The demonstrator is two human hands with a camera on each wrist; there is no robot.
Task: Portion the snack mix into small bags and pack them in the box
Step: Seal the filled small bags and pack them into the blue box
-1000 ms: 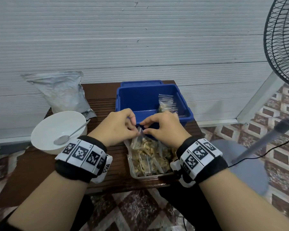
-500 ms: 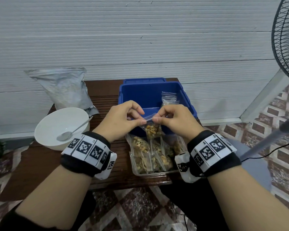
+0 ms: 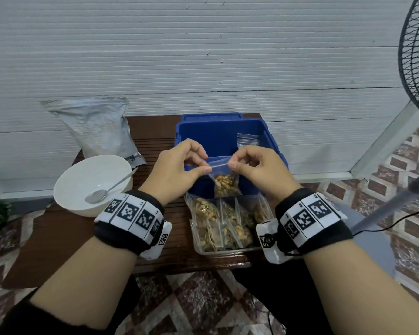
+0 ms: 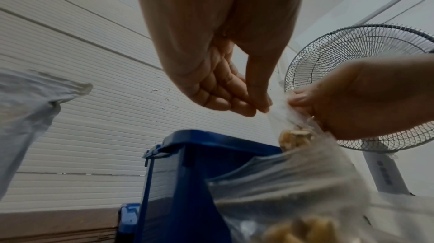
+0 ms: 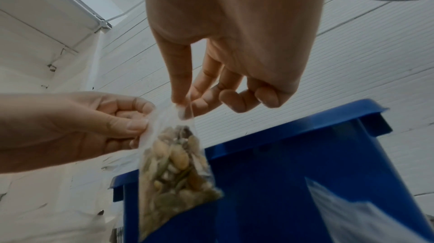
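A small clear bag of snack mix [image 3: 225, 181] hangs in the air in front of the blue box [image 3: 205, 131]. My left hand [image 3: 179, 165] pinches its top left corner and my right hand [image 3: 254, 165] pinches its top right corner, stretching the top strip between them. The right wrist view shows the bag of snack mix [image 5: 173, 163] hanging from both pinches, and the left wrist view shows the bag [image 4: 293, 135] beside my left hand [image 4: 258, 106]. Another small bag [image 3: 247, 139] stands inside the box at the right. Several filled bags lie in a clear tray [image 3: 228, 250] below my hands.
A white bowl [image 3: 82, 175] with a metal spoon [image 3: 107, 189] sits at the left of the brown table [image 3: 58, 238]. A large grey snack pouch [image 3: 94, 126] leans on the wall behind it. A standing fan [image 3: 416, 56] is at the right.
Both hands have lifted one small bag out of the tray to the height of the box's front rim and drawn apart along its top strip.
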